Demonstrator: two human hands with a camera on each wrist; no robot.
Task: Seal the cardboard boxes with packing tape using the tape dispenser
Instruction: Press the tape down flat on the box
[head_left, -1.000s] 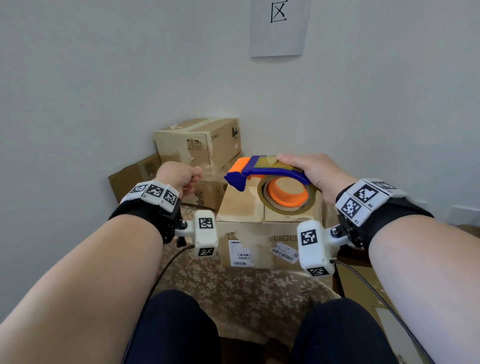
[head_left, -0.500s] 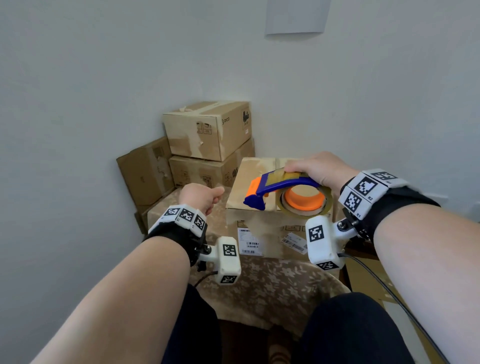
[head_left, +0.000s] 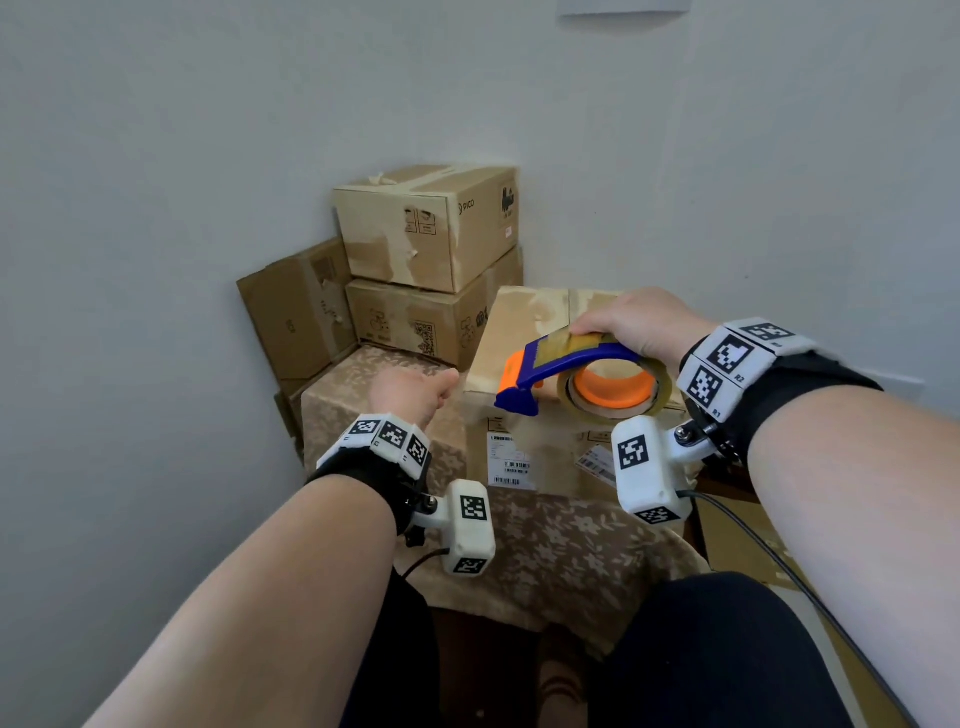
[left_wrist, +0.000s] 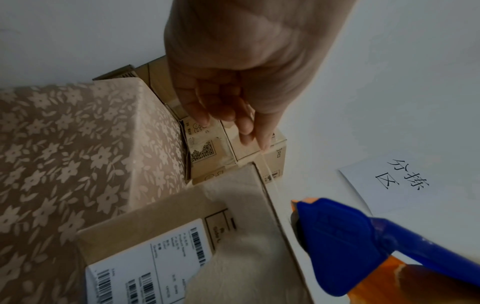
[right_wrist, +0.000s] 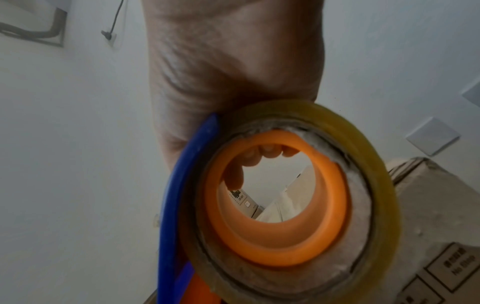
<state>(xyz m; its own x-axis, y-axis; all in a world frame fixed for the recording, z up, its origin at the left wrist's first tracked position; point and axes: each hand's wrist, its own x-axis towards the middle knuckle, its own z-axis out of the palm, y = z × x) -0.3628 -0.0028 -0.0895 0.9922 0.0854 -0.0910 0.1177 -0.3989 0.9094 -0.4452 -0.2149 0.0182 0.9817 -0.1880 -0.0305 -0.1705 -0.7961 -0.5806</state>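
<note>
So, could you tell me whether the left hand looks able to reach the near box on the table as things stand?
Probably yes: the left hand hangs free beside the near box, with only bare tablecloth between them.

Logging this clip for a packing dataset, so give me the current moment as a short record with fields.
right hand: grips the tape dispenser from above
dispenser position: over the front box
left hand: holds nothing, fingers relaxed, left of the front box
front box: on the floral cloth, shipping labels facing the person
other boxes: stacked in the corner
</note>
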